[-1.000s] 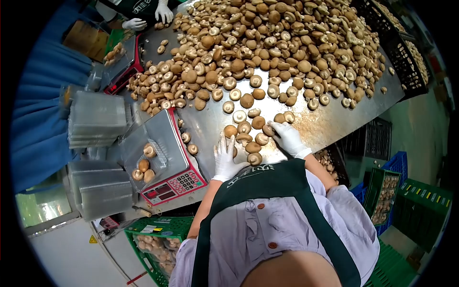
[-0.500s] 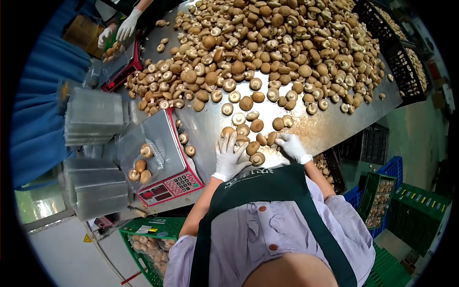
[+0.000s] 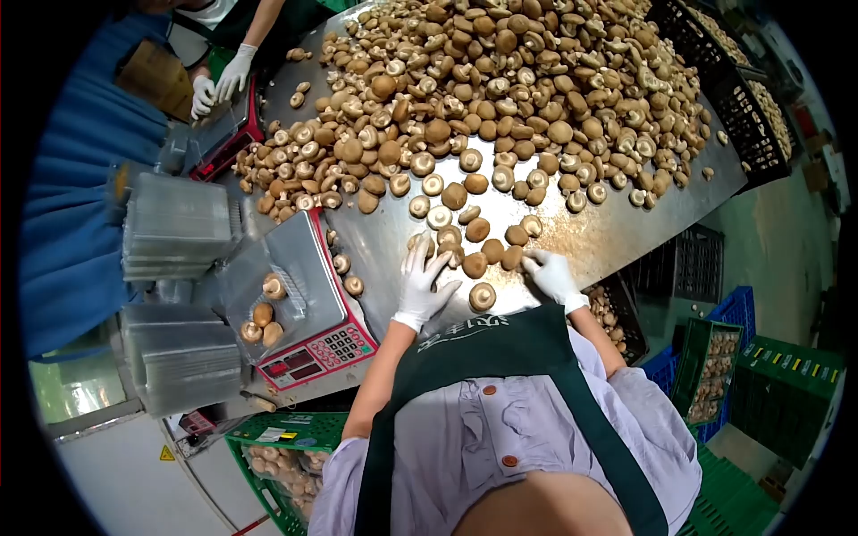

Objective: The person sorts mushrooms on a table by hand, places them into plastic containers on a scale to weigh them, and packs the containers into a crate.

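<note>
My left hand (image 3: 422, 288), in a white glove, lies with its fingers spread at the left edge of a small group of shiitake mushrooms (image 3: 476, 230). Its fingertips touch or partly cover the mushrooms there. My right hand (image 3: 554, 277), also gloved, is on the other side with its fingers extended, close to a brown-capped mushroom (image 3: 511, 257); I cannot tell if they touch. A single mushroom (image 3: 482, 297) sits stem up between my hands, near the apron. Behind the group rises a large heap of mushrooms (image 3: 536, 98) on the metal table (image 3: 366, 246).
At left, a red-trimmed scale (image 3: 332, 347) bears a clear tray (image 3: 288, 290) with several mushrooms. Stacks of clear trays (image 3: 179, 223) stand beside it. A co-worker's gloved hands (image 3: 234, 73) are over another scale (image 3: 223, 147). Black crates (image 3: 751, 134) line the right edge.
My left hand has shifted slightly left, and my right hand slightly right and down. A few mushrooms between them have changed position, leaving the nearest one apart. The co-worker's hands have come closer together.
</note>
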